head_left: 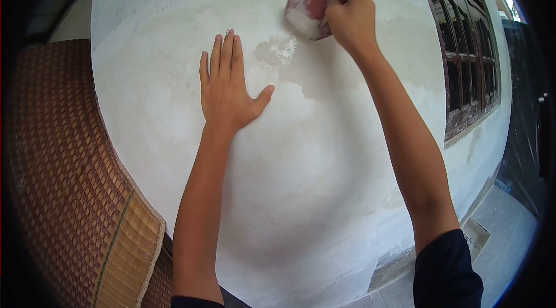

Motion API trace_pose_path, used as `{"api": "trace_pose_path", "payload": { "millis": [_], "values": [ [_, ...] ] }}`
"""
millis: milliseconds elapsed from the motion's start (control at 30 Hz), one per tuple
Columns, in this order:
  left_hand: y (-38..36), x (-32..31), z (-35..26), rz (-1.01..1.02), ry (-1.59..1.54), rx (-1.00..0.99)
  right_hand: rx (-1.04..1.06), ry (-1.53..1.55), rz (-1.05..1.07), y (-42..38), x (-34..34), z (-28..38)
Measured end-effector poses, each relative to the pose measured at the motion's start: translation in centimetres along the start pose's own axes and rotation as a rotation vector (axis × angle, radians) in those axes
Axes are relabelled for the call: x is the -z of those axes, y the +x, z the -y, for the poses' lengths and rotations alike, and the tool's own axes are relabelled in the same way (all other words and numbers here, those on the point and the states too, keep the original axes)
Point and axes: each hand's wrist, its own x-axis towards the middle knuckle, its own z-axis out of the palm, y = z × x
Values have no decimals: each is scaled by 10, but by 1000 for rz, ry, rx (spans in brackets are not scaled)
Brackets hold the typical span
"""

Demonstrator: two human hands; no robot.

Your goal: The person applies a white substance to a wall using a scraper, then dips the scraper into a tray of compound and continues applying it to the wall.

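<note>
My left hand (226, 91) lies flat against the white wall (289, 175), fingers stretched upward and thumb out to the side. A white smear shows on one of its fingertips. Higher up and to the right, my right hand (354, 18) grips a red putty spreader (313, 4) coated with white paste. The spreader is close to the wall; whether its edge touches is hard to make out. Between the hands, a greyish patch (267, 52) with wet-looking white putty (284, 50) marks the surface, and a duller, damp-looking area spreads below the spreader.
A brown woven mat (63, 151) hangs along the left side of the wall. To the right is a dark wooden window (466, 53) with panes. Beyond it stands a dark sheet or panel (527, 111). Grey floor tiles (504, 238) show at lower right.
</note>
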Motion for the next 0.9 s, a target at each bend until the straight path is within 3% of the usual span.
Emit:
{"api": "trace_pose_path", "payload": {
  "millis": [100,233,300,367,433,500,567,633,700,767,833,900],
  "values": [
    [1,-1,-2,-3,-4,-6,123,11,344,-19,-13,7],
    [0,0,-2,12,16,3,-59,-103,22,1,-8,-4],
    [0,-1,0,3,6,0,-11,-52,-3,-2,-5,5],
    [0,-1,-1,-5,-9,-4,103,54,266,-10,-13,13],
    [0,0,-1,0,7,-6,147,-6,347,-13,-23,2],
    [0,-1,-1,0,-1,-6,14,-114,132,-4,-22,-2],
    [-1,-1,0,-1,-6,1,-232,94,4,4,-7,6],
    [0,-1,0,-4,-2,6,6,43,67,-3,-14,1],
    [1,-1,-1,-9,6,4,133,2,273,-19,-27,6],
    [0,-2,0,-6,9,-6,32,-145,160,-17,-27,0],
    [-1,-3,2,-79,-57,-33,-91,-17,-134,-5,-14,-10],
    [-1,-2,-1,-113,-108,-52,-191,113,-173,-7,-6,-7]
  ]
}}
